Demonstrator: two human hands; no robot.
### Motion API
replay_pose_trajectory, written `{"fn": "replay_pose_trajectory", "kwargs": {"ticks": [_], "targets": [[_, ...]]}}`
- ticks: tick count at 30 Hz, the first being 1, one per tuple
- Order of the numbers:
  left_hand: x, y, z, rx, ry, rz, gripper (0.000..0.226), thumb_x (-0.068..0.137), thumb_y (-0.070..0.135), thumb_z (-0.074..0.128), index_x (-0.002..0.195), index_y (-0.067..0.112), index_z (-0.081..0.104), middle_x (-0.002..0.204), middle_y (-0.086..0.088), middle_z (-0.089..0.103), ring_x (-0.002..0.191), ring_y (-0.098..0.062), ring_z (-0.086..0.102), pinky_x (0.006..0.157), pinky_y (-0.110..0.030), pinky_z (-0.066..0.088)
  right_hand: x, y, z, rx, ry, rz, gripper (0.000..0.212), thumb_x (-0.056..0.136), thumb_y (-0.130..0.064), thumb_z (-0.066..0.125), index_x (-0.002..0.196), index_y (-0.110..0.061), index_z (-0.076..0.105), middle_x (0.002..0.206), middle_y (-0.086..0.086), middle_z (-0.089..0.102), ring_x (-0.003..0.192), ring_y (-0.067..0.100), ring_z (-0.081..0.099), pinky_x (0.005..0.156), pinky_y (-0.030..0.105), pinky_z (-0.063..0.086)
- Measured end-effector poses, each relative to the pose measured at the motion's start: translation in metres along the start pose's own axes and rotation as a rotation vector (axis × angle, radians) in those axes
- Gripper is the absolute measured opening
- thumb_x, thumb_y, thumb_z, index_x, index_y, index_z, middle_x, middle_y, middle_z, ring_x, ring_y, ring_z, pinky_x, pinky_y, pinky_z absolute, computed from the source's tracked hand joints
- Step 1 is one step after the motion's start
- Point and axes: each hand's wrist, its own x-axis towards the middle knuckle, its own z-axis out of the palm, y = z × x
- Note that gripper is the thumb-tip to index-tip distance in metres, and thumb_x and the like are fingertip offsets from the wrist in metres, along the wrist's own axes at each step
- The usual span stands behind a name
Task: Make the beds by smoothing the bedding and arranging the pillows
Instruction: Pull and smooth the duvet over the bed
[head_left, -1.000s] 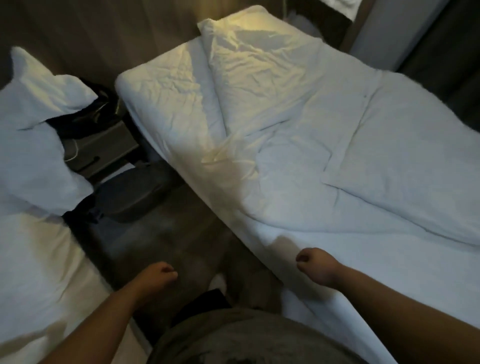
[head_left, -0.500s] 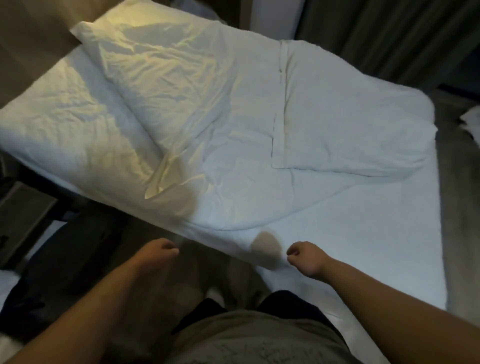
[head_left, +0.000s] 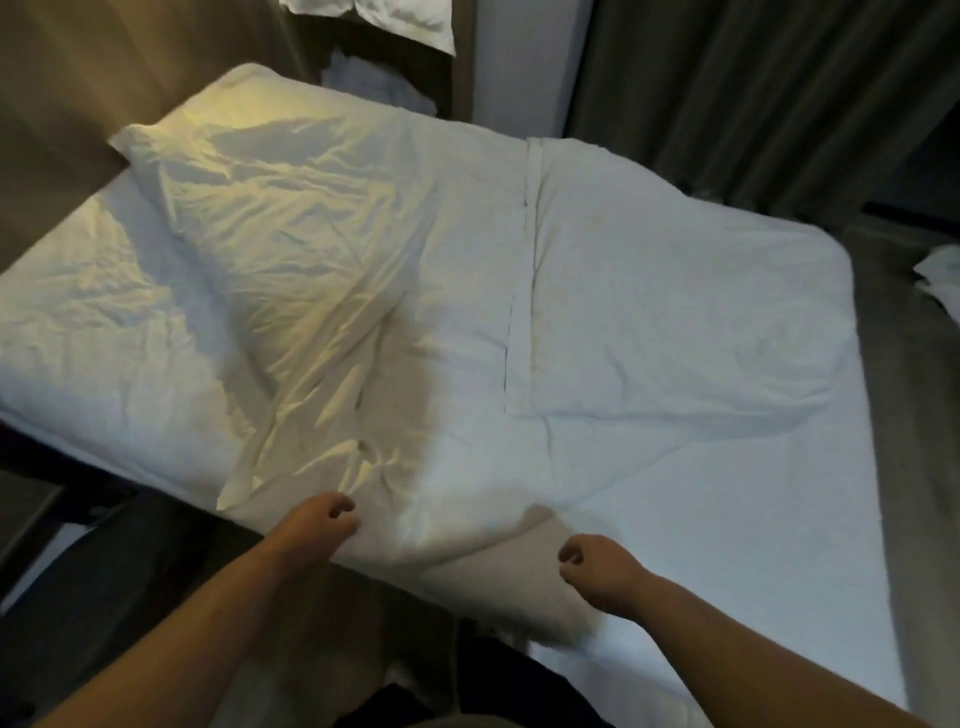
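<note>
A bed with a white fitted sheet (head_left: 779, 571) fills the view. A wrinkled white pillow (head_left: 270, 223) lies slantwise from the headboard toward the near edge. A white duvet (head_left: 665, 301) is bunched across the middle and far side, and its near edge sags in a curve toward me. My left hand (head_left: 317, 525) hovers at the near edge of the duvet, its fingers loosely curled and holding nothing. My right hand (head_left: 597, 571) hangs over the bare sheet at the bed's near side, also loosely curled and empty.
A wooden wall panel (head_left: 62, 93) stands behind the bed's head. Dark curtains (head_left: 753, 93) hang along the far side. White linens (head_left: 405, 21) sit on a shelf at the top. Dark floor and a dark bag (head_left: 104, 561) lie at the lower left.
My view has swung right, off the other bed and onto this one. Both hands have moved forward to the bed's near edge, the left one reaching the duvet.
</note>
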Motion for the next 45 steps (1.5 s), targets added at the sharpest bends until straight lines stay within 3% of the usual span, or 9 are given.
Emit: {"fn": "replay_pose_trajectory", "kwargs": {"ticks": [5,19,24,30,33,35,38,41,45], "targets": [[0.024,0.044,0.005,0.048,0.090,0.061,0.029,0.086,0.024,0.064,0.114,0.016,0.065,0.113,-0.005,0.062,0.100,-0.019,0.056,0.084,-0.027,0.039,0.033,0.004,-0.041,0.028,0.018,-0.022,0.035,0.092,-0.024,0.049,0.125,-0.015,0.058,0.129,0.005,0.058,0.113,0.020,0.055,0.091,0.026,0.042],[0.091,0.124,0.031,0.121,-0.043,0.203,0.030,0.089,0.026,0.064,0.115,0.011,0.064,0.102,-0.002,0.062,0.089,-0.016,0.055,0.076,-0.024,0.039,0.068,0.022,-0.069,0.098,0.081,0.058,0.036,0.093,-0.024,0.050,0.127,-0.016,0.056,0.128,0.006,0.059,0.112,0.019,0.057,0.092,0.026,0.044],[0.138,0.156,0.062,-0.063,-0.090,0.183,0.036,0.087,0.024,0.068,0.118,0.007,0.063,0.102,-0.008,0.064,0.082,-0.018,0.054,0.074,-0.026,0.040,0.100,0.044,-0.089,0.059,0.156,0.073,0.047,0.091,-0.035,0.054,0.135,-0.020,0.049,0.137,0.003,0.052,0.123,0.019,0.051,0.101,0.029,0.041],[0.197,0.202,0.119,-0.237,-0.066,0.129,0.050,0.088,0.032,0.064,0.132,0.013,0.052,0.129,-0.010,0.057,0.112,-0.027,0.057,0.099,-0.041,0.046,0.166,0.070,-0.122,-0.058,0.346,-0.122,0.052,0.092,-0.030,0.057,0.141,-0.022,0.044,0.149,0.000,0.039,0.138,0.018,0.035,0.110,0.022,0.023],[0.218,0.215,0.158,-0.365,-0.036,0.114,0.075,0.078,0.045,0.067,0.141,0.013,0.042,0.142,-0.013,0.047,0.128,-0.035,0.048,0.108,-0.047,0.039,0.201,0.089,-0.133,-0.133,0.396,-0.196,0.059,0.092,-0.040,0.051,0.146,-0.022,0.036,0.156,0.008,0.025,0.143,0.025,0.025,0.116,0.034,0.024],[0.226,0.225,0.181,-0.557,-0.006,0.074,0.090,0.063,0.053,0.069,0.141,0.016,0.042,0.133,-0.020,0.054,0.120,-0.042,0.052,0.099,-0.051,0.046,0.222,0.107,-0.140,-0.222,0.365,-0.199,0.062,0.094,-0.041,0.050,0.149,-0.022,0.029,0.159,0.010,0.013,0.146,0.027,0.015,0.116,0.040,0.025],[0.227,0.245,0.203,-0.804,0.067,0.036,0.062,0.075,0.027,0.073,0.131,0.013,0.052,0.107,-0.019,0.062,0.088,-0.031,0.063,0.068,-0.031,0.047,0.241,0.136,-0.148,-0.271,0.312,-0.210,0.061,0.096,-0.036,0.048,0.151,-0.021,0.026,0.160,0.011,0.009,0.147,0.029,0.013,0.117,0.040,0.023],[0.226,0.259,0.214,-0.884,0.149,0.064,0.043,0.071,0.025,0.073,0.106,0.004,0.059,0.074,-0.012,0.055,0.057,-0.019,0.046,0.046,-0.020,0.036,0.247,0.159,-0.145,-0.273,0.266,-0.294,0.062,0.090,-0.040,0.043,0.147,-0.017,0.032,0.153,0.015,0.022,0.139,0.033,0.030,0.113,0.038,0.031],[0.221,0.285,0.220,-1.125,0.167,-0.053,0.014,0.091,0.013,0.060,0.079,0.009,0.055,0.066,-0.010,0.048,0.045,-0.014,0.044,0.041,-0.019,0.036,0.244,0.174,-0.157,-0.224,0.221,-0.368,0.067,0.093,-0.032,0.054,0.150,-0.019,0.022,0.158,0.007,0.016,0.143,0.028,0.024,0.114,0.034,0.024]]}}
